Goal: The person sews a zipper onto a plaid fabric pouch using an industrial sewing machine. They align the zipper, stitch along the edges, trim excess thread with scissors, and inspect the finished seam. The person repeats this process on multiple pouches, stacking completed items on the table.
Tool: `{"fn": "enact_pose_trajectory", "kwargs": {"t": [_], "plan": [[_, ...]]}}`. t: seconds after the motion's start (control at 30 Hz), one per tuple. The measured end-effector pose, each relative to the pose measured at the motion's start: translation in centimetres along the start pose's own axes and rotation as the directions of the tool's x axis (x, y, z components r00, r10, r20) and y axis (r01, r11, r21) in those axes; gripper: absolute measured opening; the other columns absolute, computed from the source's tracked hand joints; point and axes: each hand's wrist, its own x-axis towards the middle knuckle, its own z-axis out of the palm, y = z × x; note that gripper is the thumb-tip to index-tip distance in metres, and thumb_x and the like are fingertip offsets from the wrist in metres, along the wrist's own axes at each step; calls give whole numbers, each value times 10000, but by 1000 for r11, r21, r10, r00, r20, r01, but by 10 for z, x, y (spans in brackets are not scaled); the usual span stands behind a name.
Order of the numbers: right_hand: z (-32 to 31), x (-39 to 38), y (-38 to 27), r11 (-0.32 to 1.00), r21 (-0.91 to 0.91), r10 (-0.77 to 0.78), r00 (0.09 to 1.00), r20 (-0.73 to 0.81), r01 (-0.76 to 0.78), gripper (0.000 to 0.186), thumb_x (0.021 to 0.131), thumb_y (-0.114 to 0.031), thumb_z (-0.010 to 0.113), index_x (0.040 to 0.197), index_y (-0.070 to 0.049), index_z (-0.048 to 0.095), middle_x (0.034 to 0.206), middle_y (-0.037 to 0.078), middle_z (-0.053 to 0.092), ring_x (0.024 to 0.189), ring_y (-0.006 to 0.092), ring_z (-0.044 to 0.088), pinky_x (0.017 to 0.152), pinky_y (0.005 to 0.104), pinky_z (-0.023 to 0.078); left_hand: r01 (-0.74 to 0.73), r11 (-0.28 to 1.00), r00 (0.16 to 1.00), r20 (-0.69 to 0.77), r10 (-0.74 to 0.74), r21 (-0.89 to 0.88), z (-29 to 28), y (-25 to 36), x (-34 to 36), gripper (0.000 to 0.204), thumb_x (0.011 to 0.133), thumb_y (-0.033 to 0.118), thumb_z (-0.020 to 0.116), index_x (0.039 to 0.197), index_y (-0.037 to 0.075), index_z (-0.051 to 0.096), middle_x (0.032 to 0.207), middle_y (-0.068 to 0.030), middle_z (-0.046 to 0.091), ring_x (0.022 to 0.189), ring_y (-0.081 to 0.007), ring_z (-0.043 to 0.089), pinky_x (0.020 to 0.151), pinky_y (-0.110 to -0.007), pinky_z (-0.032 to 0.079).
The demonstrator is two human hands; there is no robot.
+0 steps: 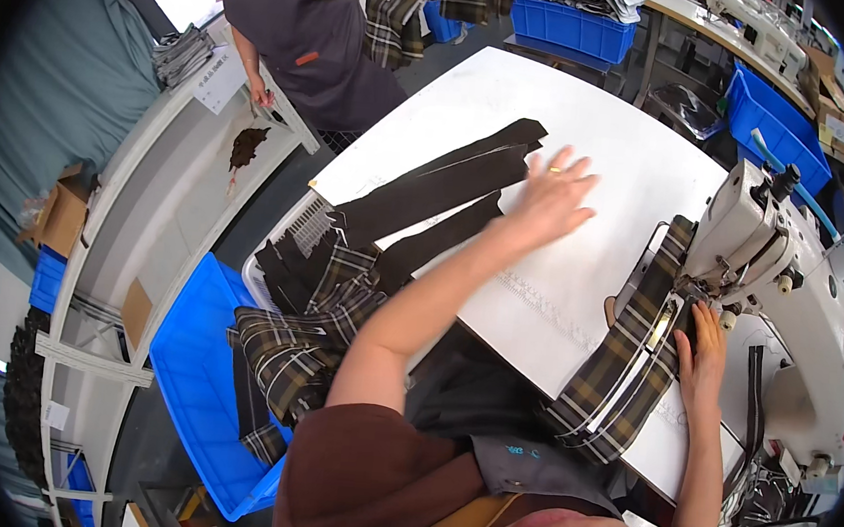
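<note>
My left hand (554, 197), fingers spread and holding nothing, is over the white table top (641, 167), by the ends of several dark fabric strips (439, 180). A brown, black and white plaid fabric piece (623, 372) runs under the head of a white sewing machine (746, 227) and hangs over the table's near edge. Beside the needle area, my right hand (703, 353) lies with its fingers stretched out on the fabric's right edge, against a small dark piece. The fingertips sit close to the presser foot, which the machine partly hides.
On my left, a blue bin (197, 364) and a white basket (299, 233) hold plaid and dark fabric. Across the table stands a person in a dark apron (301, 37), with plaid cloth. More blue bins (573, 31) stand at the back. A dark strip (754, 393) lies right.
</note>
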Motion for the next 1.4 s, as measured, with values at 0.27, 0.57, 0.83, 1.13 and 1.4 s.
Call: {"fn": "enact_pose_trajectory", "kwargs": {"t": [0.27,0.57,0.83,1.13,1.4], "plan": [[1,2,-3,998,49,-24,999,-36,25,387,828,-137,565,1156,54,487,1249,168,480,1037,331,478,914,381,370,445,892,858,244,-451,86,-26,-85,-81,821,796,624,448,1397,107,234,1445,-183,181,1351,-338,103,1037,-571,84],[0,0,0,999,37,0,999,-39,1,380,820,-127,576,1146,49,495,1242,160,487,1046,327,480,911,372,379,91,720,519,-584,-624,-688,-67,-124,-43,640,810,311,643,1252,-68,378,1276,-202,410,1186,-273,392,1003,-336,275],[3,2,-1,999,36,17,999,-38,-16,365,820,-126,582,1137,38,507,1227,148,502,1087,328,473,933,374,369,403,223,889,321,-326,-888,-103,-172,7,511,786,260,662,1173,-26,490,1124,-110,562,1053,-154,519,915,-281,378],[7,0,5,995,83,55,998,-19,-53,336,832,-98,567,1144,13,509,1237,146,495,1155,312,444,979,367,336,381,174,924,365,-114,-908,-120,-121,-3,345,758,31,659,1087,6,557,985,-57,634,834,-103,617,762,-232,493],[11,0,8,993,113,32,998,-56,-25,346,821,-114,584,1138,9,517,1234,132,499,1120,305,464,953,355,360,433,318,897,436,-67,-843,-145,-88,-36,384,769,17,639,1140,-22,549,1029,-40,619,871,-72,586,800,-207,463]]}}
